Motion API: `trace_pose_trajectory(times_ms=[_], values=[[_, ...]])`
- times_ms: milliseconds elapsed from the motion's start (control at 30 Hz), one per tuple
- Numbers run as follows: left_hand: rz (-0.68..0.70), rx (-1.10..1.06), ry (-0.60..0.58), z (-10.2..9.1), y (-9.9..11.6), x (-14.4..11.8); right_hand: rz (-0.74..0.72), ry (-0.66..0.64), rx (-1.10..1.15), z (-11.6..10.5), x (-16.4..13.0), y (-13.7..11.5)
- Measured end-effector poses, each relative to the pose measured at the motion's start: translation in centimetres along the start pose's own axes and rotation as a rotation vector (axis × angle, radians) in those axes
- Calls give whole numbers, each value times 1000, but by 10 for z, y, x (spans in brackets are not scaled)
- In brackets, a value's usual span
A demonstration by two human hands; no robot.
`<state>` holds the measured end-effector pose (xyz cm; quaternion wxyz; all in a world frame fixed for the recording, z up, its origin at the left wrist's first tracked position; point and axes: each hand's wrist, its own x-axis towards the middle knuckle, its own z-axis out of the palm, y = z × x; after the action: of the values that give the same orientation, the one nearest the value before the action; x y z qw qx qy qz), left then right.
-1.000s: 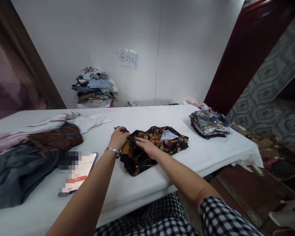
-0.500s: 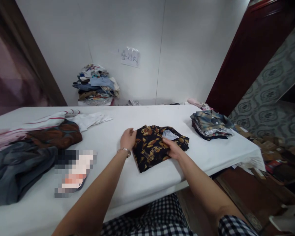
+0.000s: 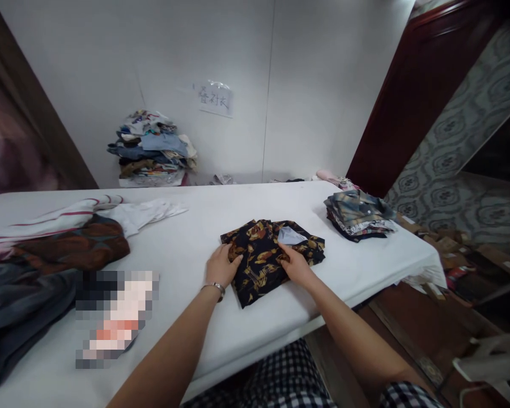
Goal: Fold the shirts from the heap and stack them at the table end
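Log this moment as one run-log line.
left hand: flat on folded floral shirt | right hand: on shirt | shirt: on white table | folded stack: right

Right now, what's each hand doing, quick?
Left hand: open, flat on the left edge of the folded black floral shirt.
Right hand: open, pressing the shirt's right side.
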<state>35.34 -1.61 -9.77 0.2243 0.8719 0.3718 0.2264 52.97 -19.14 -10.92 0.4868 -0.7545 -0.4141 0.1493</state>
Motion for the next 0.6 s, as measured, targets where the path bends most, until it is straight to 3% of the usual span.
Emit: trace_pose_trajectory(times_ms=[133, 300, 467, 600], values=[[-48, -82, -6, -3, -5, 3, -17, 72, -7, -7, -21, 0], [-45, -53, 99, -13, 7, 8, 154, 202, 212, -17, -53, 2], [127, 71, 90, -16, 34, 30, 312, 156, 385, -20, -70, 0], [41, 166, -48, -10, 35, 58, 318, 84, 373, -18, -69, -7]])
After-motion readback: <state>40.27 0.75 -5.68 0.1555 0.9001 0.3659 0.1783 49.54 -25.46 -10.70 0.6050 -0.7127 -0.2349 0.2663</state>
